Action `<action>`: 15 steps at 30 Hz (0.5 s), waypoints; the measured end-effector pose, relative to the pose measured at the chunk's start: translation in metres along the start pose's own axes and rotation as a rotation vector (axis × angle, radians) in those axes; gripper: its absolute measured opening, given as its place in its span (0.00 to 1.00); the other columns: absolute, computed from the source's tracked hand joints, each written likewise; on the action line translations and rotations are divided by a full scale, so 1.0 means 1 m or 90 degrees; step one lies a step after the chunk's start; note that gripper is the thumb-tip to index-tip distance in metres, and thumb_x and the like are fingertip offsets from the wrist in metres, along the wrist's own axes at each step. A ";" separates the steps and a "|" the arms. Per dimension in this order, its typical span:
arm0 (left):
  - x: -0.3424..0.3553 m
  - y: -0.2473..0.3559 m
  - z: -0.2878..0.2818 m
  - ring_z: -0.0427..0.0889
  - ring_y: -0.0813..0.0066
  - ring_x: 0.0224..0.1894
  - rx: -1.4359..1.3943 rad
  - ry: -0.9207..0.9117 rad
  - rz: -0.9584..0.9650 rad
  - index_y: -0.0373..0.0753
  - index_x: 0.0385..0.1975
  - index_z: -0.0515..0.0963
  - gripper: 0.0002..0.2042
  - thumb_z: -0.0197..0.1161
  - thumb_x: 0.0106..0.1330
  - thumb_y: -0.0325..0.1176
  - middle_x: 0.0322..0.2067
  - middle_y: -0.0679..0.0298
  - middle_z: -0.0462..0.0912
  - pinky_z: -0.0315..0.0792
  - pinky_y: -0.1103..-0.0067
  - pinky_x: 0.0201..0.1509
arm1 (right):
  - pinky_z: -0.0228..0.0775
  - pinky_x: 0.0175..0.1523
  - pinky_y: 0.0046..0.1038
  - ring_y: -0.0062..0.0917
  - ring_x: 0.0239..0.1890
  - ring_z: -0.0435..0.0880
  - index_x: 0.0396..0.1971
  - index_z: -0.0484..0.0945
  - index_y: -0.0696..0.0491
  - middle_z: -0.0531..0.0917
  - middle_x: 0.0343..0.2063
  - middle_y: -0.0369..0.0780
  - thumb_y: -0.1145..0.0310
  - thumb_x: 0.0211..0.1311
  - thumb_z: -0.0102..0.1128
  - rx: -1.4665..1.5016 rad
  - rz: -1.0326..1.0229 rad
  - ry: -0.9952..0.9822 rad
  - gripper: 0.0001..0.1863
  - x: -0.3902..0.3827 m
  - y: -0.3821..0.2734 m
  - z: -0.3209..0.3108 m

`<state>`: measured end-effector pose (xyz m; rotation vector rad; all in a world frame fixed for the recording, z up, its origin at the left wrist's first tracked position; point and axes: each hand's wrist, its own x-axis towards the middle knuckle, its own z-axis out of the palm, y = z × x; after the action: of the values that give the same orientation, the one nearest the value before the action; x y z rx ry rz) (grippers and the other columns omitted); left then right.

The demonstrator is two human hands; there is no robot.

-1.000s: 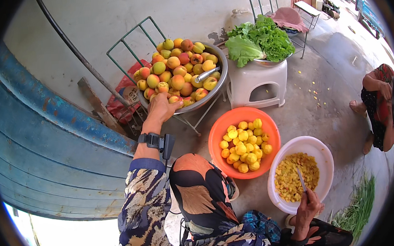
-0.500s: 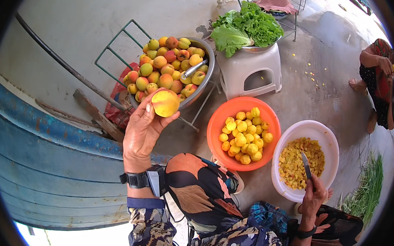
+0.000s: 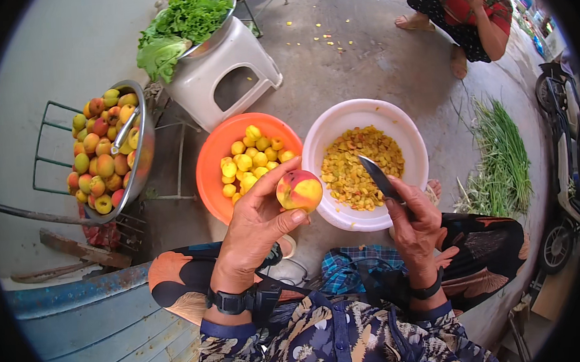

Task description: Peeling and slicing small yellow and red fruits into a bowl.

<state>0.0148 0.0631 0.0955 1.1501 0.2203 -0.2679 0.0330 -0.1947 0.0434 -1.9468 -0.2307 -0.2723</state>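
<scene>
My left hand (image 3: 246,226) is closed around a red and yellow peach (image 3: 299,191), gripping it between thumb and fingers over the near edges of two basins. In my right hand (image 3: 415,217) is a knife (image 3: 379,176) with a dark blade, its tip pointing up and left, apart from the peach. Beneath the blade, the pale pink basin (image 3: 417,138) holds many small chopped yellow pieces (image 3: 361,164). Left of it, the orange basin (image 3: 206,175) contains several smooth yellow fruits (image 3: 253,158), partly covered by my left hand.
At far left a metal bowl (image 3: 147,146) of whole peaches (image 3: 101,148) rests on a stand, a shiny-handled tool on top. Leafy lettuce (image 3: 190,19) lies in a bowl on a white stool (image 3: 222,73). Green stalks (image 3: 499,163) lie at right. Another person (image 3: 462,18) squats far right.
My left hand has brought the peach from beside the metal bowl to the basins. The knife hand is raised closer to it. My view has swung right.
</scene>
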 end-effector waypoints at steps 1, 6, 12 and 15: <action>0.006 -0.006 0.005 0.76 0.70 0.61 0.042 -0.007 -0.011 0.37 0.71 0.67 0.36 0.75 0.61 0.25 0.61 0.60 0.74 0.73 0.72 0.67 | 0.75 0.42 0.24 0.27 0.35 0.86 0.50 0.86 0.58 0.87 0.33 0.45 0.85 0.61 0.65 -0.029 -0.059 -0.020 0.17 0.004 -0.003 -0.007; 0.025 -0.037 0.018 0.76 0.69 0.62 0.085 -0.096 0.009 0.36 0.68 0.66 0.36 0.76 0.59 0.26 0.57 0.58 0.74 0.70 0.70 0.70 | 0.78 0.37 0.31 0.31 0.30 0.84 0.49 0.88 0.53 0.86 0.30 0.42 0.84 0.52 0.66 -0.210 -0.175 -0.112 0.22 0.023 -0.019 -0.050; 0.039 -0.059 0.022 0.76 0.69 0.61 0.038 -0.159 -0.078 0.35 0.64 0.68 0.35 0.78 0.56 0.29 0.58 0.58 0.74 0.71 0.71 0.69 | 0.76 0.33 0.30 0.27 0.29 0.82 0.49 0.87 0.47 0.82 0.27 0.36 0.75 0.47 0.67 -0.379 -0.324 -0.237 0.24 0.043 -0.021 -0.087; 0.040 -0.065 0.021 0.76 0.69 0.61 -0.001 -0.184 -0.109 0.35 0.64 0.69 0.35 0.78 0.56 0.27 0.58 0.59 0.74 0.70 0.71 0.69 | 0.75 0.32 0.29 0.26 0.28 0.80 0.50 0.87 0.46 0.80 0.25 0.33 0.73 0.46 0.68 -0.377 -0.333 -0.290 0.25 0.045 -0.024 -0.088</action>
<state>0.0327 0.0154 0.0348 1.0787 0.0632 -0.5806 0.0615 -0.2650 0.1107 -2.4946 -1.0663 -0.2465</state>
